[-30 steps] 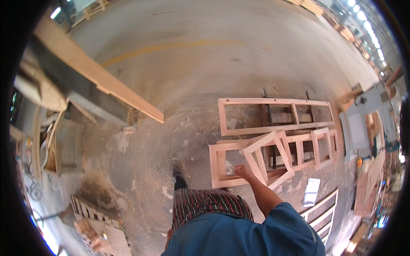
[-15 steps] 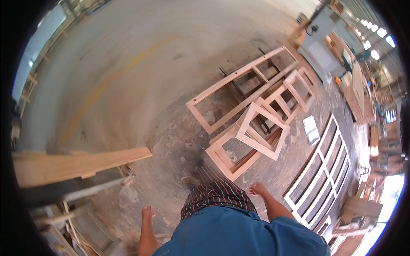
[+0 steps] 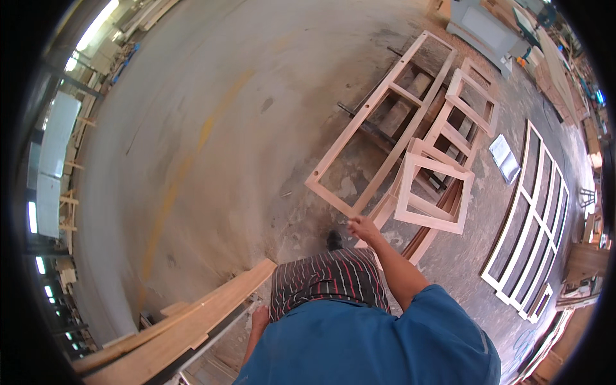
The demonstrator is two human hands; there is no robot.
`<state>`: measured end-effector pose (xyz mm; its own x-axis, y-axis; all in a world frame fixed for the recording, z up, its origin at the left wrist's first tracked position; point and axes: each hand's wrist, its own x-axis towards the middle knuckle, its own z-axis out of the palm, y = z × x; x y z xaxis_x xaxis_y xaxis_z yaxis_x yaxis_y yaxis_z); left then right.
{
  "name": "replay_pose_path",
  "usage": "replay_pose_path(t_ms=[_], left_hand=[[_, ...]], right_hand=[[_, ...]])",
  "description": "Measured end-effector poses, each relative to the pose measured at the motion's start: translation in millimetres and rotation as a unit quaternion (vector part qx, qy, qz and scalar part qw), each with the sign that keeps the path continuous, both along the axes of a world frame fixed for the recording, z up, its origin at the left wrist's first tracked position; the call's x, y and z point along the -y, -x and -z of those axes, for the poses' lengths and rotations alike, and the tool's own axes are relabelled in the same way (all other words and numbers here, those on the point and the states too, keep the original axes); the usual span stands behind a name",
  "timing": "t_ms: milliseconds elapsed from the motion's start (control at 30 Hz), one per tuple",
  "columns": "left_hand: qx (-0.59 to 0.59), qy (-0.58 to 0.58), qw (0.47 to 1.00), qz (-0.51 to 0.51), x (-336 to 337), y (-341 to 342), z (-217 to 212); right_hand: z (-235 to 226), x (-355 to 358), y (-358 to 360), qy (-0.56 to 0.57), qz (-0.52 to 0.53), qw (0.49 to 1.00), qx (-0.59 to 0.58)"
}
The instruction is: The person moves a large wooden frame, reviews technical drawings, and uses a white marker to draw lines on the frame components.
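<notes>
My right hand is out in front of me, its fingers curled in and nothing visible in them. It overlaps the near corner of a long wooden frame; whether it touches the wood I cannot tell. Several smaller frames lie to the right of that one, and a tilted rectangular frame rests on top of them. My left hand hangs low by my striped shorts, fingers loosely curled, with nothing seen in it. Just left of it, long wooden planks lie on a bench.
Dark metal supports carry the long frame. A pale slatted lattice and a silvery flat object are on the right-hand floor. A grey machine stands at the far right. A yellow line crosses the concrete on the left.
My view has turned and moved closer to the wooden frames. My right hand has swung forward and inward to the long frame's corner; my left hand has drawn back beside my shorts.
</notes>
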<state>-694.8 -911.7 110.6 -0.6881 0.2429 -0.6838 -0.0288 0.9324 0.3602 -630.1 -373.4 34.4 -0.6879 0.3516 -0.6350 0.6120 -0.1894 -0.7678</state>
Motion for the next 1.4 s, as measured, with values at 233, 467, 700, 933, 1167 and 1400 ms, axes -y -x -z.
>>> replay_pose_path(t_ms=[233,467,700,933,1167,1400], left_hand=[[-0.026,-0.028,0.983,0.177,-47,149,-2],[0.123,-0.041,0.991,-0.046,-186,301,-30],[0.178,-0.026,0.929,0.324,-301,403,31],[0.243,0.056,0.841,0.480,-342,417,40],[0.123,0.107,0.860,0.484,-336,378,94],[0.006,0.168,0.829,0.533,-370,333,138]], right_hand=[[-37,-61,67,0.003,0.174,0.982,-0.077],[9,-25,-27,-0.069,0.320,0.934,0.144],[15,62,-47,-0.107,0.315,0.916,0.225],[12,57,60,-0.115,0.230,0.934,0.247],[97,-9,152,-0.092,0.148,0.951,0.256],[223,-44,180,-0.178,0.068,0.944,0.270]])
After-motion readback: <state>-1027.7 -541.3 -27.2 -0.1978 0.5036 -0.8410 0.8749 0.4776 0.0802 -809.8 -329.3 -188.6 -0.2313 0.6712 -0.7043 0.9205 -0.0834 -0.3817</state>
